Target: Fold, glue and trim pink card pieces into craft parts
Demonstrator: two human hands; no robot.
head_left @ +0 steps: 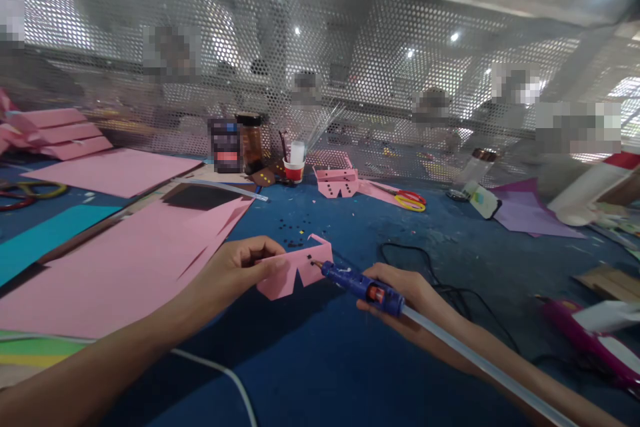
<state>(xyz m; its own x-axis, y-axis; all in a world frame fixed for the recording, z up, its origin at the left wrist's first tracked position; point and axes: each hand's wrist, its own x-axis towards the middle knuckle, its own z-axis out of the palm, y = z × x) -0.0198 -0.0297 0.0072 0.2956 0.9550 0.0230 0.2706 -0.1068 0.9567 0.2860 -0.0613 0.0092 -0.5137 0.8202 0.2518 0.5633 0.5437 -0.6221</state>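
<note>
Pinched in my left hand point(255, 263) is a folded pink paper cutout point(285, 277) shaped like glasses, with a V notch in its lower edge. A small dark square sits on its face. My right hand point(395, 287) grips a blue glue gun point(350, 280), with a long clear glue stick point(480, 360) running out of its back. The gun's nozzle is at the right part of the cutout, close to the dark square; I cannot tell whether it touches. Small black bits point(293, 233) are scattered on the blue table behind the cutout.
Pink sheets point(115, 260) and a teal strip point(55, 233) lie on the left. Another pink glasses cutout point(337, 183), scissors point(411, 200), a red-and-white cup point(294, 170) and a brown jar point(251, 143) are at the back. A pink glue gun point(585, 333) and a black cord point(430, 260) lie right.
</note>
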